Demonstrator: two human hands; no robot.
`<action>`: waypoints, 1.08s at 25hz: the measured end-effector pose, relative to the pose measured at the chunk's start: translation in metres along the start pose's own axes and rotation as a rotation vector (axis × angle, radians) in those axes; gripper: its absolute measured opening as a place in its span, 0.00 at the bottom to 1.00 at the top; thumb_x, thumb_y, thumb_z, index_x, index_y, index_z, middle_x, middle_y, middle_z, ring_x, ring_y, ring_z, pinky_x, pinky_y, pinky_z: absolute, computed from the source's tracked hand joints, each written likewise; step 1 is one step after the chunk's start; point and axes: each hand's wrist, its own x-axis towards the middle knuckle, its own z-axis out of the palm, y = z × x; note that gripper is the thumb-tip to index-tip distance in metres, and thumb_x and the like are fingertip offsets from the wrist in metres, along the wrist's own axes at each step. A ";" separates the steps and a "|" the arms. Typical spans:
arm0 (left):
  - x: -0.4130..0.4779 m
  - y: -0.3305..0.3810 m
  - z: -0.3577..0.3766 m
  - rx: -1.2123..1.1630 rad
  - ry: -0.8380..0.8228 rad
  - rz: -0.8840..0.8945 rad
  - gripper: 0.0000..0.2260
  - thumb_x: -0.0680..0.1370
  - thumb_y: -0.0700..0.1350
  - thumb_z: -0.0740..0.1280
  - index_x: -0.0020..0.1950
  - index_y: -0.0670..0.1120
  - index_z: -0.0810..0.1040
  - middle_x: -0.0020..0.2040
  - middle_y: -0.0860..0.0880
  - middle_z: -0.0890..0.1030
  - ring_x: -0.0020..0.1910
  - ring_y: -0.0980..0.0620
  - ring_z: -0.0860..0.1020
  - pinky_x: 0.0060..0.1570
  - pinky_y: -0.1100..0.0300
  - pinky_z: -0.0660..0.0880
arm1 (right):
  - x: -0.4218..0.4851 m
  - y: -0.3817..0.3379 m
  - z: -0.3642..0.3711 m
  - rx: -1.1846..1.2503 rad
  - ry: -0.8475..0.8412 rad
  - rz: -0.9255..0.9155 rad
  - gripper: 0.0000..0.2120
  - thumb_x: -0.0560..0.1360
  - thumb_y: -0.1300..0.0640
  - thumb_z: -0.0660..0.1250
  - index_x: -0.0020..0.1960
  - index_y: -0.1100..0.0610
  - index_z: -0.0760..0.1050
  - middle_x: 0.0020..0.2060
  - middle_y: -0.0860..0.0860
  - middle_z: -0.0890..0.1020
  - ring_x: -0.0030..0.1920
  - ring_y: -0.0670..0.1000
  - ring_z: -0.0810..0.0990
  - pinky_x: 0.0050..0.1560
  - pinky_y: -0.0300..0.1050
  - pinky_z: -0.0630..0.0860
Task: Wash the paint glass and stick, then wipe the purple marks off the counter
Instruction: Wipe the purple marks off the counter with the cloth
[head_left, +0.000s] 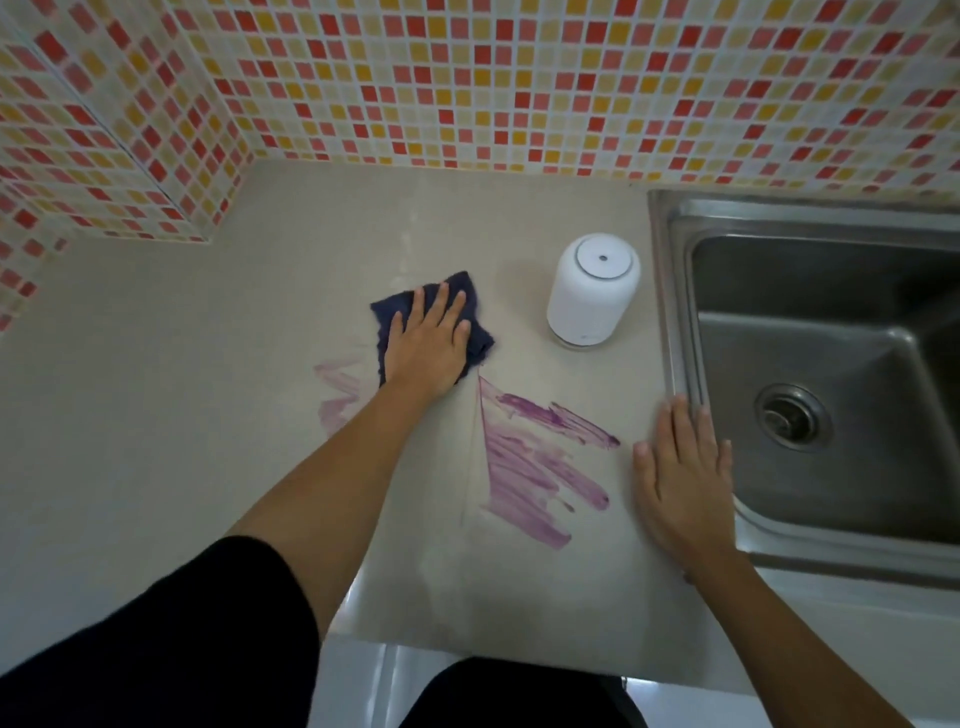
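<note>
My left hand (428, 343) presses flat on a dark blue cloth (480, 340) in the middle of the beige counter (156, 415). Strong purple paint marks (540, 467) streak the counter just below and to the right of the cloth. Fainter, smeared purple marks (337, 389) lie to the left of my wrist. My right hand (683, 478) rests flat on the counter, fingers straight, beside the sink's left rim. No paint glass or stick is in view.
A white cylindrical device (592, 291) stands on the counter right of the cloth. A steel sink (675, 312) with a drain (792, 418) fills the right side. Mosaic tiled walls (467, 78) close off the back and left. The counter's front edge runs near my body.
</note>
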 end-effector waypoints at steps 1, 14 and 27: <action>-0.025 0.001 0.006 0.012 0.027 0.033 0.22 0.83 0.52 0.46 0.77 0.50 0.53 0.78 0.50 0.53 0.77 0.46 0.50 0.74 0.44 0.52 | 0.001 0.000 0.000 -0.006 0.003 0.002 0.36 0.74 0.38 0.34 0.76 0.57 0.46 0.76 0.52 0.46 0.74 0.50 0.39 0.72 0.52 0.37; -0.013 0.003 0.007 -0.049 0.063 0.118 0.21 0.83 0.49 0.46 0.75 0.45 0.60 0.77 0.47 0.60 0.76 0.49 0.55 0.73 0.49 0.54 | 0.003 -0.001 0.002 -0.044 -0.023 0.013 0.31 0.74 0.40 0.32 0.73 0.54 0.38 0.73 0.49 0.40 0.74 0.49 0.38 0.71 0.50 0.36; -0.063 0.036 0.021 -0.201 0.086 0.075 0.23 0.82 0.51 0.46 0.74 0.45 0.63 0.76 0.47 0.63 0.76 0.50 0.57 0.73 0.52 0.54 | 0.003 0.000 0.003 -0.046 0.002 0.009 0.32 0.74 0.41 0.32 0.73 0.57 0.40 0.76 0.52 0.45 0.75 0.51 0.40 0.71 0.49 0.36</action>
